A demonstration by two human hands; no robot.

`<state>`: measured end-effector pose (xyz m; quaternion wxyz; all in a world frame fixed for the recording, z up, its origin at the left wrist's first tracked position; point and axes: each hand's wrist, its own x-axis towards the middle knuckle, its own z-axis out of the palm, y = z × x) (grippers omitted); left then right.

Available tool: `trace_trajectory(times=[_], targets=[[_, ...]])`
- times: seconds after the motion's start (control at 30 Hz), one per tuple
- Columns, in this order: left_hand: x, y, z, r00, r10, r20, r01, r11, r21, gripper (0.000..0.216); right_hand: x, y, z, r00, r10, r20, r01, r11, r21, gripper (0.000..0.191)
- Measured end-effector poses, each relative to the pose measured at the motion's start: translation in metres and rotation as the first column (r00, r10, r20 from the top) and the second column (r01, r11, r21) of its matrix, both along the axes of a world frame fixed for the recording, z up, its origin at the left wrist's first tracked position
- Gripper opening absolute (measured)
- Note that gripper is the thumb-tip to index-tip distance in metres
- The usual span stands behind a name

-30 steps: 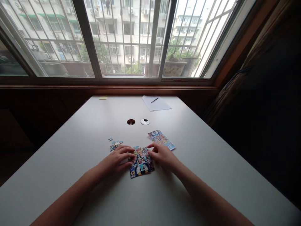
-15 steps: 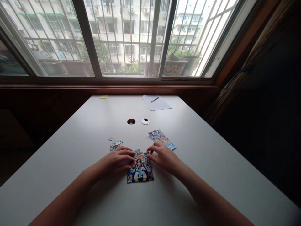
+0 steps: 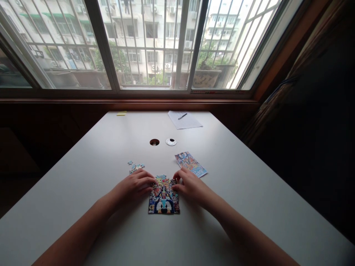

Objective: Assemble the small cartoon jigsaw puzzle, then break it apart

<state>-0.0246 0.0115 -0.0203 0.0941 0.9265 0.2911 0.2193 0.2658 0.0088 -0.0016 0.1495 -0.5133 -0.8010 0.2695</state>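
Observation:
A partly joined jigsaw puzzle lies flat on the table in front of me, showing a blue dog-like face with small colourful figures above it. At its upper left edge, my left hand grips the side with fingers and thumb bent. My right hand pinches the upper right edge, its fingers curled. A small joined strip of pieces sticks up at the puzzle's top edge. Beyond my left hand sits a little heap of loose jigsaw pieces, partly covered by the fingers.
A printed picture sheet lies beyond my right hand. Farther back on the white table are a round cable hole, its cover, papers with a pen, and yellow sticky notes. A barred window rises behind.
My left hand has drawn back leftward from over the puzzle to its left edge. The puzzle has shifted slightly left and straightened. My right hand stays at the right edge.

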Motion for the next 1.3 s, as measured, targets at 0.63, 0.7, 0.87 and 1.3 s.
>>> trace_trajectory(times=[0.63, 0.7, 0.87, 1.3], targets=[[0.001, 0.001, -0.005, 0.999, 0.044, -0.01, -0.045, 0.997, -0.055, 0.025, -0.004, 0.002, -0.002, 0.984, 0.007, -0.176, 0.024, 0.985, 0.173, 0.008], [0.002, 0.001, -0.004, 0.999, 0.046, -0.01, -0.047, 0.997, -0.06, 0.024, -0.004, 0.003, -0.002, 0.982, 0.006, -0.188, 0.026, 0.986, 0.166, 0.007], [0.002, 0.001, -0.005, 0.999, 0.054, 0.0, -0.054, 0.997, -0.06, 0.025, -0.003, 0.005, -0.004, 0.976, -0.02, -0.216, 0.045, 0.993, 0.11, 0.003], [0.012, -0.003, -0.005, 0.977, 0.201, 0.074, -0.179, 0.956, -0.231, 0.026, -0.006, 0.003, -0.01, 0.968, -0.089, -0.236, 0.109, 0.991, 0.071, 0.008]])
